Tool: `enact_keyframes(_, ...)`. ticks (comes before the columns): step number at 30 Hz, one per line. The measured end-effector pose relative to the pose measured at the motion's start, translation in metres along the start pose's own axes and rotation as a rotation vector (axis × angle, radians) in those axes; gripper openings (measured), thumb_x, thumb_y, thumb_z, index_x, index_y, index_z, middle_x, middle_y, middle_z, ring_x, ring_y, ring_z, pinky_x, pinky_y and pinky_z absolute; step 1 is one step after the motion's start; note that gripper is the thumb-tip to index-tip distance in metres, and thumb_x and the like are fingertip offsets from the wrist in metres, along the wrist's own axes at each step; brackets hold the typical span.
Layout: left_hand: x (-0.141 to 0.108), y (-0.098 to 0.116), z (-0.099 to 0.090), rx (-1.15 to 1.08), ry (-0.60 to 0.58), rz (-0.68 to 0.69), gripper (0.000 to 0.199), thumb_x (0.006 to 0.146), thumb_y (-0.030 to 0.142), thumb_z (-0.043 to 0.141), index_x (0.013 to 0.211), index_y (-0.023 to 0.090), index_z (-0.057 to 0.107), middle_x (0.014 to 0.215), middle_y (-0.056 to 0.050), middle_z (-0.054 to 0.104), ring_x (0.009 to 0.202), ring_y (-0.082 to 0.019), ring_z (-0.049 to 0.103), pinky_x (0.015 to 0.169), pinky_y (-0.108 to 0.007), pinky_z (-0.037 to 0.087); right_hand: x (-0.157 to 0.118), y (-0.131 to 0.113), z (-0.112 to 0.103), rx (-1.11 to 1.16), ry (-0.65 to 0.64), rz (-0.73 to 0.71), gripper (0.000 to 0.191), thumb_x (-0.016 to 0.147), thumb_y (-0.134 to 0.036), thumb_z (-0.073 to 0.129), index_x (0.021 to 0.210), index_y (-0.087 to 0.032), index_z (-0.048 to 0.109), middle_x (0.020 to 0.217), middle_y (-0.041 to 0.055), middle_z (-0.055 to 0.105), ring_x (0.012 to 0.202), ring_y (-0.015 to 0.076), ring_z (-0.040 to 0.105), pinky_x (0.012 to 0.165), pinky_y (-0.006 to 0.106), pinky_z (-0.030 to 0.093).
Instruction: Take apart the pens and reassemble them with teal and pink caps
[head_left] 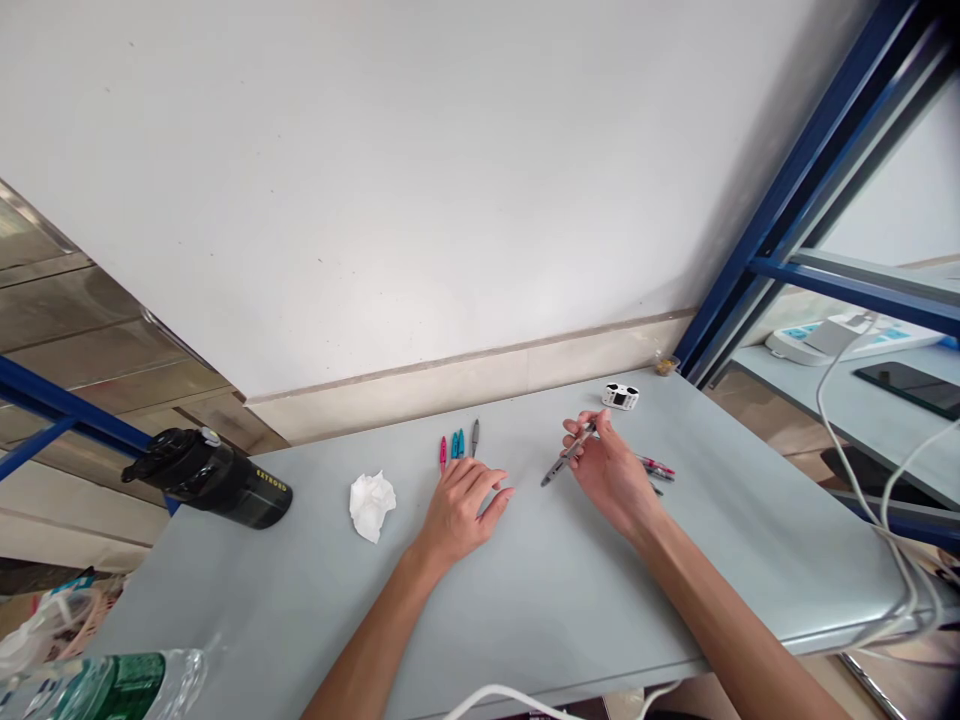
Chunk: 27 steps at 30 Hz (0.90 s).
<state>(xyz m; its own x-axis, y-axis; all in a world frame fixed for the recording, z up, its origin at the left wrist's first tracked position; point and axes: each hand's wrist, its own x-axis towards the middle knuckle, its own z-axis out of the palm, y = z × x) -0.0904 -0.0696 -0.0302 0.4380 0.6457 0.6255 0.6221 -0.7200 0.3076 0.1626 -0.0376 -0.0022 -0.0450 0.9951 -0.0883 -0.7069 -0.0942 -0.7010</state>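
Note:
My right hand [604, 460] is closed on a dark grey pen [559, 465], its tip pointing down and to the left above the table. My left hand [465, 505] holds nothing, its fingers apart, just in front of a row of pens: a pink one [443, 452], two teal ones [457, 443] and a grey one [475, 438]. Their lower ends are partly hidden by that hand. Beyond my right wrist, a red pen [658, 466] and darker pens lie partly covered by the hand. A crumpled white tissue [371, 505] rests left of my left hand.
On the grey table [525, 600] a black bottle [217, 480] stands at the left, with a clear plastic bottle [112, 685] at the lower left corner. A small white device [620, 397] and a little container [665, 363] are at the back right. White cables [904, 560] hang at the right edge.

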Motion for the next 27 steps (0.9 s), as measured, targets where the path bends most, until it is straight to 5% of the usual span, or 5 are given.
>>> enact_keyframes(5,-0.001,-0.002,0.001,-0.005,0.016,-0.026,0.018,0.107,0.024,0.062,0.124,0.024,0.067,0.094,-0.005,0.075,0.093,-0.024,0.07,0.091,-0.043,0.055,-0.002,0.003,0.001,-0.142,-0.023,-0.11,0.03,0.098,-0.057,0.077,0.098,-0.027,0.076,0.111,0.0038,0.068,0.083,0.0158,0.06,0.072,0.029,0.055)
enact_keyframes(10,-0.001,-0.003,0.001,0.003,0.042,-0.045,0.016,0.107,0.022,0.061,0.122,0.024,0.066,0.094,-0.004,0.075,0.091,-0.024,0.069,0.09,-0.042,0.055,-0.004,0.013,-0.003,-0.673,-0.041,-0.228,0.035,0.098,-0.057,0.076,0.118,-0.029,0.08,0.122,0.0086,0.078,0.109,0.027,0.071,0.1,0.044,0.057)
enact_keyframes(19,0.0,-0.003,0.002,-0.007,-0.027,-0.083,0.023,0.108,0.022,0.06,0.13,0.023,0.064,0.11,-0.009,0.075,0.107,-0.027,0.068,0.098,-0.047,0.057,-0.011,0.04,-0.01,-1.366,-0.504,-0.477,0.05,0.105,-0.042,0.067,0.154,-0.034,0.061,0.164,0.0115,0.054,0.144,0.0364,0.059,0.121,0.058,0.049)
enact_keyframes(22,0.0,-0.004,0.003,-0.001,-0.057,-0.094,0.032,0.107,0.022,0.06,0.139,0.024,0.062,0.122,-0.011,0.073,0.115,-0.028,0.067,0.103,-0.049,0.057,-0.013,0.042,-0.009,-1.407,-0.603,-0.457,0.059,0.107,-0.038,0.062,0.164,-0.037,0.048,0.163,0.0093,0.056,0.145,0.0352,0.059,0.122,0.057,0.049)
enact_keyframes(27,-0.002,-0.009,0.007,0.008,-0.121,-0.093,0.039,0.106,0.017,0.06,0.144,0.026,0.063,0.138,-0.011,0.07,0.131,-0.029,0.064,0.11,-0.053,0.057,-0.012,0.037,-0.009,-1.403,-0.553,-0.442,0.042,0.112,-0.037,0.052,0.154,-0.037,0.055,0.142,0.0092,0.071,0.127,0.0328,0.068,0.109,0.054,0.056)
